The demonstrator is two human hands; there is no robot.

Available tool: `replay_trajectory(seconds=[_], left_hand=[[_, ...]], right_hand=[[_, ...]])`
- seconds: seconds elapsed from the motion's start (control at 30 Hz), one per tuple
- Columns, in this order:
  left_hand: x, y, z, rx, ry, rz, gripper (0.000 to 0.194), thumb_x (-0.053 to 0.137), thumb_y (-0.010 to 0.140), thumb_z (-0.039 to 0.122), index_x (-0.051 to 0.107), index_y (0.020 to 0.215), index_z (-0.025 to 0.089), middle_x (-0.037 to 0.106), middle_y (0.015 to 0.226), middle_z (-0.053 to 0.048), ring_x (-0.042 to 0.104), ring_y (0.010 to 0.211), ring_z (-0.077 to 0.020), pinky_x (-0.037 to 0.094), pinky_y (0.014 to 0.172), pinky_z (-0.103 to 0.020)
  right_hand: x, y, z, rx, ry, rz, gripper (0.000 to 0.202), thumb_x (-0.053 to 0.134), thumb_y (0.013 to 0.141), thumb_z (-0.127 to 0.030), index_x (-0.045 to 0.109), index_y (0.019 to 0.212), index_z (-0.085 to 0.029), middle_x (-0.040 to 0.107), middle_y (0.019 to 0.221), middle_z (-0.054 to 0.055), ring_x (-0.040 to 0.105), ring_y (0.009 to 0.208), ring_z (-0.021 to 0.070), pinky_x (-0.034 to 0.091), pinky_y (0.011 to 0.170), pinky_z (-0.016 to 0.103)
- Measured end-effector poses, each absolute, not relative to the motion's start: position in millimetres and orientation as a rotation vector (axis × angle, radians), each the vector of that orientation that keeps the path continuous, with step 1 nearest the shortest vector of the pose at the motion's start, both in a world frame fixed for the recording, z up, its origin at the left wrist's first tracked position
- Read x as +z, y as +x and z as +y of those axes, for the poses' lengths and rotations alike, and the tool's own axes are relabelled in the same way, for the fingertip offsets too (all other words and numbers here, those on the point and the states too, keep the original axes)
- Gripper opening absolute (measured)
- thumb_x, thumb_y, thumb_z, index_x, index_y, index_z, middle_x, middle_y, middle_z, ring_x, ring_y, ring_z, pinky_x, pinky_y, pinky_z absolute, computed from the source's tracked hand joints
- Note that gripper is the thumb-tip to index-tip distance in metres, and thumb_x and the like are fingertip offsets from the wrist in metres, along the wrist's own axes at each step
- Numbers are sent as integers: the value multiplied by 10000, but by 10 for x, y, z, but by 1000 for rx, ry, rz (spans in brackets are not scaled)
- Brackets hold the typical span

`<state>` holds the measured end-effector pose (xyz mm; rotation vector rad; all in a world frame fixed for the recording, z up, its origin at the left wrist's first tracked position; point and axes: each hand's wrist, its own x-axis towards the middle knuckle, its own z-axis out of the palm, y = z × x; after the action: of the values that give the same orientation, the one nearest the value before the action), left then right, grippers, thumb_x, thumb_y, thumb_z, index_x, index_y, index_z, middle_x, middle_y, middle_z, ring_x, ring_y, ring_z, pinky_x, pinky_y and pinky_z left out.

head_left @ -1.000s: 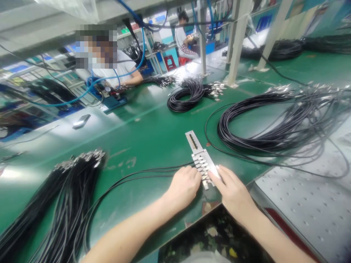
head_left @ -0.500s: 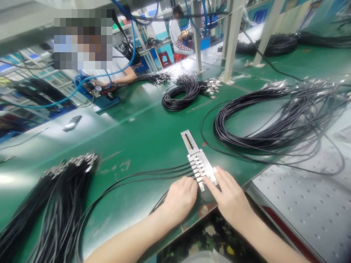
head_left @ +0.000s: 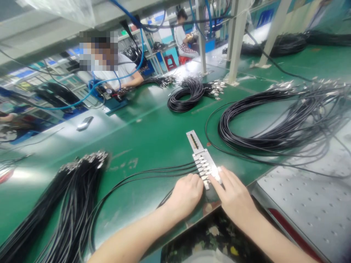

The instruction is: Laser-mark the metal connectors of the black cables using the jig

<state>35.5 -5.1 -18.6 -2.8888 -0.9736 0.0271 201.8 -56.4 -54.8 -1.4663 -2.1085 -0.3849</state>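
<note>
A silver metal fixture (head_left: 210,166) lies on the green bench, with a row of slots along its left side. Several black cables (head_left: 161,169) run in from the left, their metal ends seated in the slots. My left hand (head_left: 188,193) is closed at the fixture's lower left corner, its fingers curled round a black cable whose tip they hide. Across the lower right part of the fixture, my right hand (head_left: 234,191) has its thumb over the lowest slots and its index finger along the right edge, gripping the block.
A cable bundle (head_left: 79,190) with metal ends lies left. A small coil (head_left: 185,95) and a large coil (head_left: 241,135) lie beyond the fixture and right. Posts (head_left: 236,54) rise from the bench. A dimpled metal surface (head_left: 307,204) is at right. A co-worker (head_left: 128,69) sits across.
The whole view has shifted a little, so things appear further right. Both hands keep their places at the fixture, with no clear change in their hold.
</note>
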Motion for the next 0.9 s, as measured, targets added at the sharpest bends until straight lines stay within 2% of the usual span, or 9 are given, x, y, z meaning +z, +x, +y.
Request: replay_trajectory(seconds=[0.07,0.13,0.2,0.27,0.37,0.5,0.6,0.77,0.9], left_hand=[[-119,341,-39,11,-2877,-970,165,374,884,144,523,816,166,541,771,-34,481,689,-189,412,588,-310],[-69,311,-18,-71,-2898,-931,186,371,911,236,527,996,181,577,943,-50,510,827,-201,421,675,-332],[-51,270,8,-144,-2963,-843,322,396,909,355,454,1179,190,539,1156,-67,479,1021,-213,406,799,-352],[-67,234,32,-158,-3032,-740,486,418,881,471,395,1257,165,486,1264,-79,410,1150,-213,366,895,-354],[-111,209,56,-137,-3062,-667,584,376,863,558,391,1265,136,477,1285,-96,372,1202,-216,324,945,-374],[-109,234,62,-124,-3057,-646,563,317,881,556,440,1218,121,495,1258,-118,376,1197,-239,304,950,-422],[-75,251,41,-127,-3071,-651,590,306,870,583,476,1173,107,524,1206,-132,397,1175,-241,310,947,-415],[-98,223,-15,-199,-3010,-655,697,211,847,646,492,1152,86,516,1201,-150,404,1162,-235,324,954,-407],[-259,213,26,-264,-2876,-545,674,198,851,646,531,1082,108,499,1222,-135,409,1159,-236,387,895,-409]], right_hand=[[-533,2008,-563,-400,-1485,-2119,311,444,808,-56,634,1052,-86,592,1044,203,497,1077,302,439,898,437],[-505,2021,-556,-388,-1500,-2140,317,459,794,-64,636,1054,-100,594,1041,192,502,1050,294,426,896,429],[-451,2073,-522,-319,-1521,-2165,333,462,767,-51,653,1021,-153,609,992,150,523,984,267,428,865,407],[-358,2160,-429,-179,-1547,-2201,347,445,737,-26,678,907,-218,620,866,85,545,853,219,442,777,354],[-160,2261,-125,64,-1583,-2248,372,395,721,-5,670,833,-229,606,777,34,540,747,171,430,701,288],[29,2125,538,185,-1621,-2267,449,348,739,-7,611,1058,-182,601,1033,52,533,935,154,400,820,244],[4,1874,1011,159,-1762,-2332,391,364,816,-112,557,1142,-207,561,1106,74,517,963,187,401,805,282],[-145,1583,1401,48,-1843,-2328,278,414,817,-199,606,1008,-137,536,1059,160,467,998,294,395,755,371],[-113,1605,1609,44,-1824,-2370,205,480,761,-189,641,861,-110,546,965,155,515,881,268,403,711,350]])
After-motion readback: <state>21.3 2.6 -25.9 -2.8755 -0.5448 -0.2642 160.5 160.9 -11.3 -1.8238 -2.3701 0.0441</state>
